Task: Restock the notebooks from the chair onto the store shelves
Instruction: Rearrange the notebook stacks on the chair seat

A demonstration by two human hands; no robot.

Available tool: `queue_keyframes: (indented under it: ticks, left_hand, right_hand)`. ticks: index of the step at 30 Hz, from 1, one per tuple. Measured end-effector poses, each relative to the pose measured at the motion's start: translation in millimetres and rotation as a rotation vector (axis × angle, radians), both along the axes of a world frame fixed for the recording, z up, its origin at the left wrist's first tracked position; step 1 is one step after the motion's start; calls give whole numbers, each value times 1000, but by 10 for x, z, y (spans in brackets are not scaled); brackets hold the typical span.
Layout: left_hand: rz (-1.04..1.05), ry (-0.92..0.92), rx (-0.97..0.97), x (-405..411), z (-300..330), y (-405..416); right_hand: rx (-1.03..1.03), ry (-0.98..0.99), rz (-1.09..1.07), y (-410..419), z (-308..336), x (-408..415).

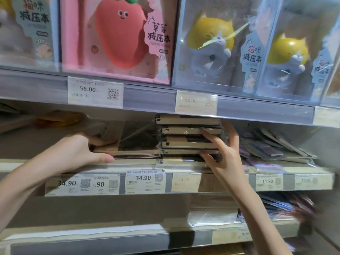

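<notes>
A stack of several plastic-wrapped dark notebooks (189, 137) lies on the middle shelf (128, 168), reaching almost to the shelf above. My right hand (224, 153) presses against the stack's right front side, fingers spread over the spines. Left of the stack lies a flat wrapped notebook (136, 142), and my left hand (86, 150) grips its left end, thumb along the front edge. The chair is out of view.
Boxed squishy notebooks, a pink strawberry one (117, 39) and yellow cat ones (211, 45), fill the top shelf. Loose wrapped notebooks (272, 148) lean at the middle shelf's right. Price tags (145, 181) line the shelf rails. A lower shelf (110, 234) holds more packets at right.
</notes>
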State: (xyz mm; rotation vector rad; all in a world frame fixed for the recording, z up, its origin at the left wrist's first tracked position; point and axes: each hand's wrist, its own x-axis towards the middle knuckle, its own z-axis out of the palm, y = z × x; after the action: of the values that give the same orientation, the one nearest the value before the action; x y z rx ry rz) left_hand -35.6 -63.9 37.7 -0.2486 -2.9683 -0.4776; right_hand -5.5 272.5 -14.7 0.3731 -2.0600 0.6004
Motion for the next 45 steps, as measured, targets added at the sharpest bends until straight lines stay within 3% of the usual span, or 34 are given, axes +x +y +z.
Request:
queue_keyframes:
  ticks: [5, 14, 22, 26, 30, 39, 45]
  left_hand:
    - [62, -2, -9, -25, -27, 8]
    - [119, 29, 104, -40, -122, -17]
    - [-98, 75, 99, 96, -34, 69]
    - [-72, 67, 178, 83, -147, 46]
    - [116, 267, 53, 188, -172, 133]
    - [92, 605, 123, 560, -477, 296]
    - [93, 632, 122, 770, -621, 238]
  right_hand:
    - [-32, -96, 88, 37, 28, 2]
    - [-48, -118, -28, -49, 17, 72]
    - [33, -41, -93, -53, -13, 61]
    - [66, -35, -129, -71, -52, 73]
    - [105, -31, -203, -113, -59, 80]
    - [45, -17, -310, -260, -289, 158]
    - [-7, 6, -281, -412, -413, 195]
